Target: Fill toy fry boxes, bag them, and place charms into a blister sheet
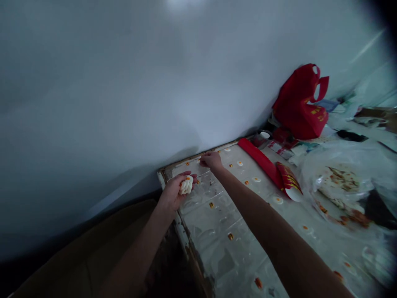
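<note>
My left hand [174, 192] is at the table's left edge, palm up, with its fingers curled round a white crumpled wad [186, 185] that has orange spots on it. The exact kind of the wad cannot be made out. Farther back, my right hand [211, 160] is closed, its fingertips down on the table near the wall. Whatever those fingers may pinch is hidden. Under both hands lies a clear, wrinkled table cover [201, 223] printed with fried eggs and small brown-yellow shapes. Small dark crumbs [210, 182] are scattered on it between my arms.
A long red paper strip [259, 159] and a red packet [290, 181] lie right of my right arm. Beyond them are a clear plastic bag [344, 165] with food scraps, a red carrier bag [302, 103] and clutter. A pale wall [139, 82] borders the table's back.
</note>
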{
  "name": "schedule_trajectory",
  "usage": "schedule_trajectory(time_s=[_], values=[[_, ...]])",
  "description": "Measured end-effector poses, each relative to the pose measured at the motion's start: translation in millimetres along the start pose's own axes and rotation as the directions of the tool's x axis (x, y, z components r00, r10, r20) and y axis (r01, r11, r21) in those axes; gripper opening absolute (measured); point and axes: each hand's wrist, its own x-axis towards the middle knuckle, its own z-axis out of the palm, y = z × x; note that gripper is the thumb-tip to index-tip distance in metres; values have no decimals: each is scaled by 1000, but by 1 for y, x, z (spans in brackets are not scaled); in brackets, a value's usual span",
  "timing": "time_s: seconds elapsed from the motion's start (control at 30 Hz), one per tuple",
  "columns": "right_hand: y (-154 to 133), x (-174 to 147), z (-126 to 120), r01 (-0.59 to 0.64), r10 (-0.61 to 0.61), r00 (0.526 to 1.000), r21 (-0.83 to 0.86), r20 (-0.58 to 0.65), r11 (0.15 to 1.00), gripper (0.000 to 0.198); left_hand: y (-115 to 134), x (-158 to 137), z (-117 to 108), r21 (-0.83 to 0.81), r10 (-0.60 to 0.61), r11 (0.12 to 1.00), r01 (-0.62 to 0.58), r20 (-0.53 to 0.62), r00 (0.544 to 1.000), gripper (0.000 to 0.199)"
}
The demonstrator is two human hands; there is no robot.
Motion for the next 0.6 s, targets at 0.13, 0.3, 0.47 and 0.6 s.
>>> schedule_trajectory(time_s=[0.13, 0.3, 0.47, 0.6], values=[[3, 7, 2, 43, -53, 997, -177, -52, 983, 14, -3, -4, -7, 84, 31, 996, -39, 99, 995, 9], [2, -29, -10, 156, -152, 988, -231, 37, 960, 24, -10, 2, -15, 170, 71, 981, -94, 137, 988, 28], [-4, -85, -39, 195, -137, 813, -42, 566, 980, 38, -25, 3, -13, 396, -52, 918, -19, 169, 984, 44], [-12, -104, -62, 293, -55, 780, -286, 624, 912, 18, -38, -3, 9, 563, -186, 825, 50, 187, 965, 45]])
